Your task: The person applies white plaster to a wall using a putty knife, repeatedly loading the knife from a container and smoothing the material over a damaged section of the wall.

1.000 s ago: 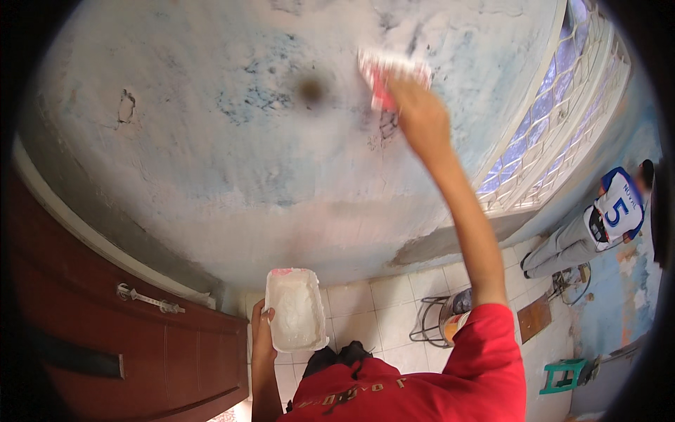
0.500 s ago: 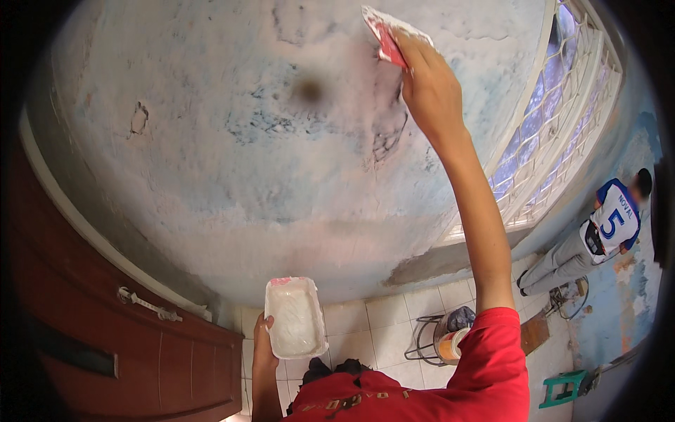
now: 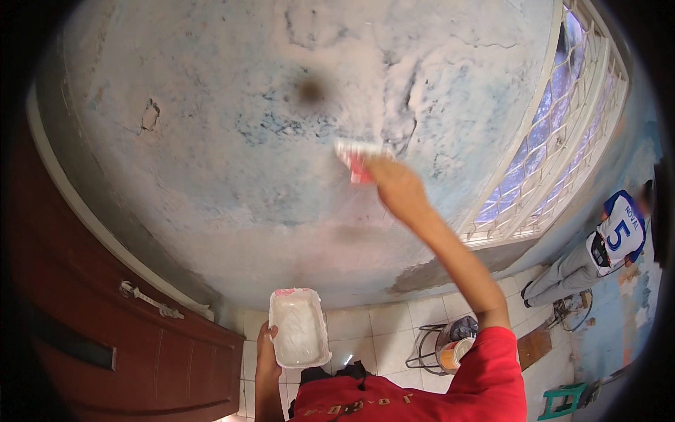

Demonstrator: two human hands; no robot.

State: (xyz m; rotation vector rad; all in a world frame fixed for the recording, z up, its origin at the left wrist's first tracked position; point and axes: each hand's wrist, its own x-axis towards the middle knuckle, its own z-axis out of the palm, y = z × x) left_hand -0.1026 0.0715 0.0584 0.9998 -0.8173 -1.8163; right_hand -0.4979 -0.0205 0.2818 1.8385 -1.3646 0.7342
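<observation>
The landmark is a white, rectangular, open plastic tub (image 3: 325, 346) with a pink-smeared far rim, and it sits in the person's left grip (image 3: 266, 346), which clasps its left side; the thumb lies by the rim, and how the fingers spread underneath cannot be told. Up and to the right of the tub, at a patchy pale-blue and white plaster wall (image 3: 211, 176), is a red, flat, broad-edged scraper (image 3: 360, 165) caked with white along its upper edge. The right grip (image 3: 399, 188) is closed around the scraper's lower right part, though motion blur hides the exact finger placement and whether the edge touches the plaster. The scraper is probably light and thin, fairly stiff in its red body with some give along the edge; smeared compound would make it slick, so the clean red part farthest from the coated edge seems the best hold, thumb on one face and fingers on the other. The tub likely has thin, slightly flexible walls and a moderate weight from the creamy white paste (image 3: 297, 327) inside; it would tip if pinched at one rim, so a palm under its base with the thumb over the left side looks steadier.
</observation>
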